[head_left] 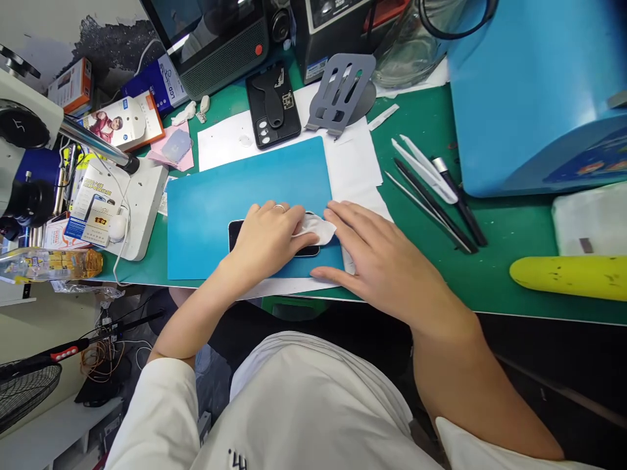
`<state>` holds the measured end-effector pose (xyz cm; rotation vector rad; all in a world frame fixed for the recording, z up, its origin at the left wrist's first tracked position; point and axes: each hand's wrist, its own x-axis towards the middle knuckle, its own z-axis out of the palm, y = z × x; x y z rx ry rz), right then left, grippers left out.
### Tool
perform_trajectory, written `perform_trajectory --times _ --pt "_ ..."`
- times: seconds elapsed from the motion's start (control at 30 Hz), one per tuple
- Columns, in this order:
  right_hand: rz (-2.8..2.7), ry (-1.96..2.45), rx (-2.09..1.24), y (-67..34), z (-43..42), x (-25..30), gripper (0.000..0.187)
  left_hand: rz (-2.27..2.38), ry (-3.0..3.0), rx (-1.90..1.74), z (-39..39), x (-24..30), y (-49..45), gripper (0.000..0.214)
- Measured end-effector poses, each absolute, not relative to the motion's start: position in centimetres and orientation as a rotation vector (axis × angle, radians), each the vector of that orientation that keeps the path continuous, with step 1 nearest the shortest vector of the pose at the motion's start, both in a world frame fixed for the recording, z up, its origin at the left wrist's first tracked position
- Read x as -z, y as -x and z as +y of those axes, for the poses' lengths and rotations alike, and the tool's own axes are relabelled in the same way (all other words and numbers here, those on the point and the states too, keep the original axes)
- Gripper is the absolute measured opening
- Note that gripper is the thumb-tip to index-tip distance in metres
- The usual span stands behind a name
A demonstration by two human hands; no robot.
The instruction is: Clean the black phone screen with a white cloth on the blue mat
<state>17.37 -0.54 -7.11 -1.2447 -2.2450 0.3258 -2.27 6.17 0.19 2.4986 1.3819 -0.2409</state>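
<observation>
A smartphone [307, 252] with a dark screen lies flat on a blue mat [206, 196], partly covered by my hand. My left hand [268, 238] is over it, a ring on one finger, and its closed fingers press a white wipe [318, 228] against the phone's right part. To the right, my right hand [375, 254] rests with its fingers stretched out, thumb apart, the fingertips at the mat's right edge and close to the wipe. Nothing shows in that right hand.
Behind the mat are a black phone case [273, 127] and a grey metal phone stand [341, 91]. Tweezers [426, 173] and a black pen-like tool [460, 202] lie right. A yellow object [571, 277] sits at the right front edge, a drink bottle [51, 264] far left.
</observation>
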Motion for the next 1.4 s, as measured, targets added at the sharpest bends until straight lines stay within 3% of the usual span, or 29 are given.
perform_trajectory --times 0.53,0.73,0.83,1.0,1.2,1.4 --pt "-2.268 1.278 -0.343 -17.6 -0.6 7.6 0.087 1.298 -2.598 0.062 3.1 1.1 2.8 0.037" --pt "-2.288 1.346 -0.344 -17.5 -0.8 7.7 0.086 1.593 -2.471 -0.175 3.7 1.6 9.1 0.034" --pt "-2.305 1.372 -0.357 -17.5 -0.8 7.8 0.084 1.827 -2.296 -0.349 4.0 1.9 13.2 0.028" --pt "-2.311 1.395 -0.355 -17.6 -0.9 7.8 0.083 1.837 -2.148 -0.494 3.8 2.8 16.0 0.005" --pt "-2.329 1.411 -0.262 -16.0 -0.6 6.3 0.081 1.627 -2.293 -0.749 2.8 3.4 16.4 0.032" --pt "-2.480 1.146 -0.240 -11.1 1.8 4.1 0.067 1.272 -2.452 -0.427 3.2 4.0 16.8 0.080"
